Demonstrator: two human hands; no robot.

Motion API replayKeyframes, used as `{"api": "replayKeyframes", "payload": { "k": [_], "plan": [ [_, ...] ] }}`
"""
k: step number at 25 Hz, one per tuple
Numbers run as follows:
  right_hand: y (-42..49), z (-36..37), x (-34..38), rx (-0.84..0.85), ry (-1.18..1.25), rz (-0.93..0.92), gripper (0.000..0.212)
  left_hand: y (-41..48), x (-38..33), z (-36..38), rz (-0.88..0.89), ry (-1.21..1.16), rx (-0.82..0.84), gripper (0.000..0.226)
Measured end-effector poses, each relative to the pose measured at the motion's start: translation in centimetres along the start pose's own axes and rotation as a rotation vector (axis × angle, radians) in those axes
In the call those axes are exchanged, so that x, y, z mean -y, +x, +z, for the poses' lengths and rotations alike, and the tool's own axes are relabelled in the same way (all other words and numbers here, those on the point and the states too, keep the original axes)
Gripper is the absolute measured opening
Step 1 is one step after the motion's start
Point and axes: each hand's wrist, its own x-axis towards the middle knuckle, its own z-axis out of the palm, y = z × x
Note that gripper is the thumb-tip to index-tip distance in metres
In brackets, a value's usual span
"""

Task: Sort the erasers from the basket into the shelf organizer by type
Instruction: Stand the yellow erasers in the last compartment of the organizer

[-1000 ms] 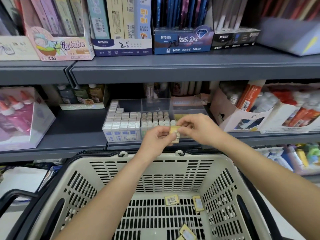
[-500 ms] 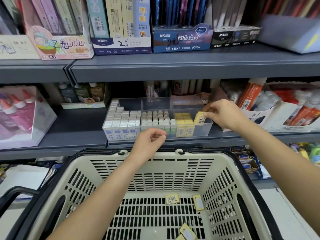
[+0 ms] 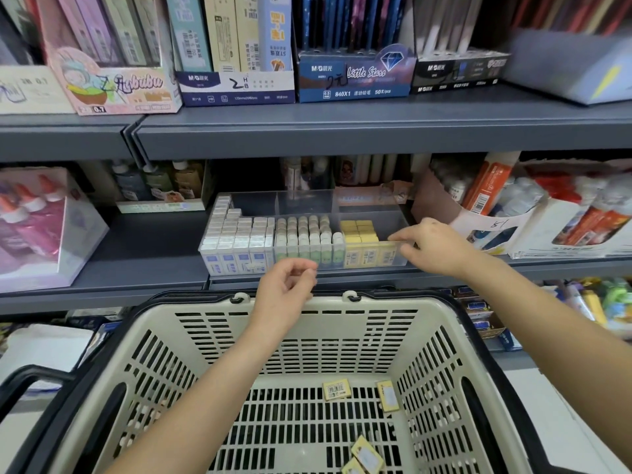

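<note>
Four loose yellow erasers (image 3: 337, 389) lie flat on the slotted floor of the basket (image 3: 427, 323) — small wrapped blocks, barcode labels up, two near the right wall, two at the near edge. Up on the grey shelf (image 3: 143, 254), the clear shelf organizer (image 3: 307, 200) holds three sorts: white-and-blue erasers (image 3: 236, 234) on the left, round-topped pale green erasers (image 3: 304, 234) in the middle, stacked yellow erasers (image 3: 362, 234) on the right. The right hand (image 3: 434, 246) reaches to that right compartment, fingers stretched to its front rim, carrying nothing. The left hand (image 3: 284, 292) hovers over the basket's far rim — fingers loosely curled, empty.
</note>
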Motion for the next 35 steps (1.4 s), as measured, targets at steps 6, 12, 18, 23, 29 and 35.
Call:
{"api": "replayKeyframes", "payload": {
  "k": [6,12,18,23,29,35],
  "plan": [
    [-6.8,1.3,3.2,-0.287,0.345,-0.053,0.026,-4.7,2.5,-4.1,-0.119,0.188,0.299,0.013],
    [-11.4,8.7,10.9,0.318,0.27,-0.326,0.027,-8.6,9.0,-6.2,-0.538,0.438,0.535,0.013],
    [-13.8,19.4,15.7,0.829,0.049,-0.376,0.055,-11.5,14.8,-8.5,-0.733,0.901,0.884,0.039],
    [-14.5,23.4,16.6,0.838,0.067,-0.382,0.09,-13.2,16.2,-7.6,-0.507,1.224,0.972,0.045],
    [-15.4,25.0,17.5,0.723,-0.026,-0.532,0.077,-12.2,16.6,-8.1,-0.688,0.933,0.886,0.027],
    [-13.9,24.4,15.9,0.629,0.052,-0.36,0.068,-10.8,15.8,-8.4,-0.914,0.324,0.537,0.021]
  ]
}}
